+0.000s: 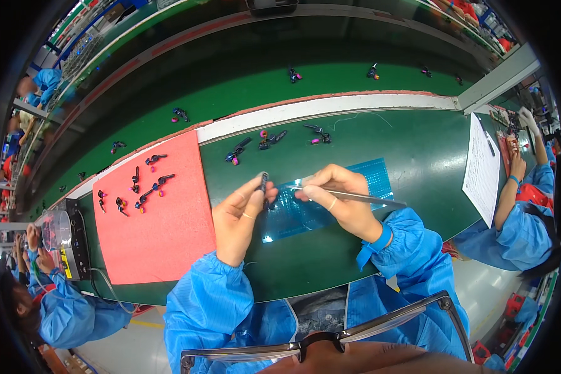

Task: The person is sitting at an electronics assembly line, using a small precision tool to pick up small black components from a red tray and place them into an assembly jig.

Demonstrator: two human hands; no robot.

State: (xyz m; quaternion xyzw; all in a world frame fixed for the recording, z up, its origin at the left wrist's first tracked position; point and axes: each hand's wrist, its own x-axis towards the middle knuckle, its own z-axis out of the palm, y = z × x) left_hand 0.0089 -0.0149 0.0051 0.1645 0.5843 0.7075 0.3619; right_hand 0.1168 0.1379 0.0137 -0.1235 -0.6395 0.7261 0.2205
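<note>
In front of me, my left hand (235,218) pinches a small dark elongated part (265,182) upright between thumb and fingers. My right hand (345,202) is closed around metal tweezers (375,200), gripped like a pen. Their tips point left toward the dark part; whether they touch it I cannot tell. Beneath both hands lies a shiny blue gridded sheet (378,177) on the green bench (427,165). Just beyond it rest several small dark assemblies (272,139) with pink or orange round ends.
On the left, a pink mat (168,240) carries several similar assemblies (162,182). A green conveyor belt (243,91) with more of them runs behind a white rail (330,107). A paper sheet (478,171) with a pen lies right; a black box (76,240) stands left. Co-workers sit on both sides.
</note>
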